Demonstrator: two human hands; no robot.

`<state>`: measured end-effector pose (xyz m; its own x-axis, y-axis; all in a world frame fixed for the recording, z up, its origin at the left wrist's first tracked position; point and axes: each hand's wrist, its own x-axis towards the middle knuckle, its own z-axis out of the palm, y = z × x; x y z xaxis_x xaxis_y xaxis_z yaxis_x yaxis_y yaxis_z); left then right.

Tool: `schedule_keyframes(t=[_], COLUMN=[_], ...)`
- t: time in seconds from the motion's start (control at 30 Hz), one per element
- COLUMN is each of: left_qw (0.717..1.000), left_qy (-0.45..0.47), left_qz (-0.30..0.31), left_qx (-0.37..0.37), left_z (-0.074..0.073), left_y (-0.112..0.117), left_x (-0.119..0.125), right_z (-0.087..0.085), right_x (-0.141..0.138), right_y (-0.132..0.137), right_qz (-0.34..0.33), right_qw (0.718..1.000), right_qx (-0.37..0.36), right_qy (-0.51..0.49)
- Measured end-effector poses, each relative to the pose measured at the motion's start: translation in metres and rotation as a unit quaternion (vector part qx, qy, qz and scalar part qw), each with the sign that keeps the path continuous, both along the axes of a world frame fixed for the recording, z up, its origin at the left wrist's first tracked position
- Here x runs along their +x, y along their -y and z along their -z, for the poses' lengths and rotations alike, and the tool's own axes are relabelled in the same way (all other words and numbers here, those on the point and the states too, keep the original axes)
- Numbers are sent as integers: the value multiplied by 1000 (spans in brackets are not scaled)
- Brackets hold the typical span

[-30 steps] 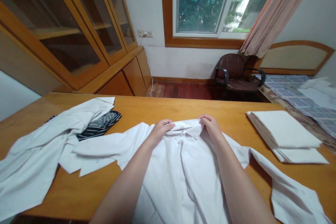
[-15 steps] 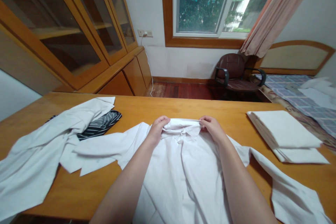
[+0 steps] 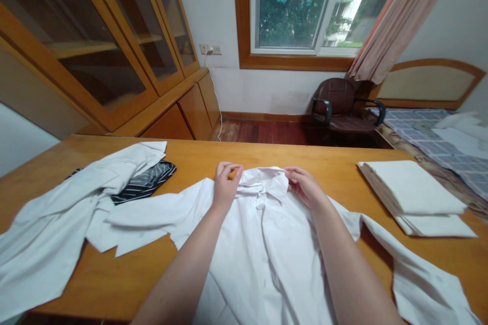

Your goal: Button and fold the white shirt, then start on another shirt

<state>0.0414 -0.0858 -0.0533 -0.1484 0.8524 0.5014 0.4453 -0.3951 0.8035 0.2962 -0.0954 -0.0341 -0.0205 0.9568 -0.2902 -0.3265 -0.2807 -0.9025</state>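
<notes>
A white long-sleeved shirt (image 3: 247, 244) lies front up, its buttoned front facing me and its sleeves spread to both sides. Its collar (image 3: 267, 179) stands up in a loose curve at the far end. My left hand (image 3: 227, 185) is at the collar's left end, fingers bent and parted from the thumb, with a gap between them. At the collar's right end, the fingertips of my right hand (image 3: 307, 186) are closed on the edge; the thumb is mostly hidden.
Another white garment (image 3: 76, 208) lies crumpled on the wooden table (image 3: 125, 284) at left, over a black striped cloth (image 3: 147, 180). Folded white cloth (image 3: 412, 188) is stacked at right. Beyond the table stand a brown armchair (image 3: 337, 101) and a glass-doored cabinet (image 3: 148, 86).
My left hand has loosened from the collar and its fingers have lifted. The collar, stretched straight before, now bows upward. My right hand has shifted slightly left along its end.
</notes>
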Motion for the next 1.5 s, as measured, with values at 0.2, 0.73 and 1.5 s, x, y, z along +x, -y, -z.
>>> schedule_keyframes(t=[0.2, 0.73, 1.5], left_qw=[960, 926, 965], left_qy=[-244, -367, -207], left_qz=[72, 66, 123], left_qx=[116, 57, 107], left_z=[-13, -1, -2], left_y=[17, 8, 5], left_x=[9, 7, -4], right_z=[5, 0, 4], right_x=[-2, -3, 1], right_y=[-2, 3, -1], right_qz=[11, -24, -30], right_qw=[1000, 1000, 999], right_qx=[-2, 19, -3], right_qy=[-10, -3, 39])
